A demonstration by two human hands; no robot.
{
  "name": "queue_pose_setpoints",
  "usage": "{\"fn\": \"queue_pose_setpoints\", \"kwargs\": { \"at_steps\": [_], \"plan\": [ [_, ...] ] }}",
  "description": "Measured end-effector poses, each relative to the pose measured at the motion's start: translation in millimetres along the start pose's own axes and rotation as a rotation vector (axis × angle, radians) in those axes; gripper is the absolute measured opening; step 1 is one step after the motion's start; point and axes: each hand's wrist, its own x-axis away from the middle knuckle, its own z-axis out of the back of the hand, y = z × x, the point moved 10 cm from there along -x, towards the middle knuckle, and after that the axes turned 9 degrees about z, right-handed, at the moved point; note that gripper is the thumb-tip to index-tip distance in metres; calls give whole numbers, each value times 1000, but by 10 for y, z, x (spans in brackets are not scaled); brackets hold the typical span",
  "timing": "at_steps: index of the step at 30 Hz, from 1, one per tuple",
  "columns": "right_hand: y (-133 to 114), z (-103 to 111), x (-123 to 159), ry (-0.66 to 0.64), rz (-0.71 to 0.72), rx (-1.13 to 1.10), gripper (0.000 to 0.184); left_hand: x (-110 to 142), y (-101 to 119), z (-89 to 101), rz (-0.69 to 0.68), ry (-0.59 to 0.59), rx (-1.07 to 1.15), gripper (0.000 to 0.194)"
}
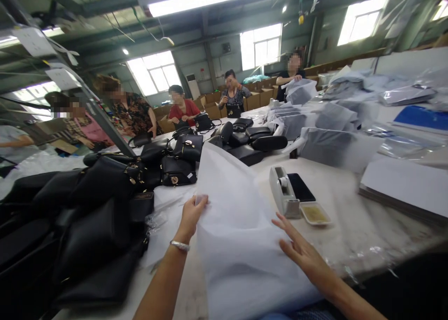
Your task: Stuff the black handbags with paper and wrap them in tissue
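Note:
A large translucent white sheet or bag (238, 217) hangs raised in front of me, its far end peaking upward; I cannot tell whether it is one layer or two. My left hand (192, 215), with a silver bracelet at the wrist, pinches its left edge. Over the right edge, my right hand (297, 245) has its fingers spread and grips nothing; whether the fingertips touch the sheet is unclear. Just beyond that hand stand a tape dispenser (284, 194), a dark phone (301, 187) and a small white dish (315, 213) with something yellowish in it.
Black handbags (101, 184) are piled along the left and middle of the table. A stack of white sheets (406, 184) lies at right, with wrapped bags (336, 147) behind it. A metal post (108, 128) rises at left. Several co-workers stand across the table.

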Motion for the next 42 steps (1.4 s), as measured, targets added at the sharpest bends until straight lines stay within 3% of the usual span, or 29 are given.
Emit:
{"fn": "queue_pose_setpoints", "kwargs": {
  "at_steps": [5, 10, 13, 17, 20, 22, 27, 32, 38, 42],
  "plan": [
    [599, -165, 194, -5, -259, -153, 101, -276, -389, -57, 84, 67, 18, 43],
    [781, -209, 161, 4, -337, -240, 109, -394, -759, -122, 184, 40, 9, 56],
    [797, -161, 97, 5, -334, -224, 103, -264, -880, -66, 222, 11, 9, 66],
    [866, -76, 38, 2, -295, -134, 95, 100, -981, 135, 231, 26, -15, 69],
    [937, -48, 44, -19, -284, -74, 93, 359, -1074, 203, 236, 15, -11, 86],
    [959, -44, 61, -42, -278, -48, 92, 458, -1088, 219, 200, 29, -36, 92],
    [962, 16, 121, -61, -267, 17, 88, 503, -972, 271, 40, 190, -280, 87],
    [900, 118, 235, -45, -239, 101, 82, 472, -963, 149, -40, 151, -350, 83],
    [820, 176, 365, -61, -190, 265, 78, 448, -1028, 143, -87, 181, -442, 79],
    [737, 224, 431, -28, -70, 452, 69, 670, -770, 48, -267, 236, -500, 66]
  ]
}}
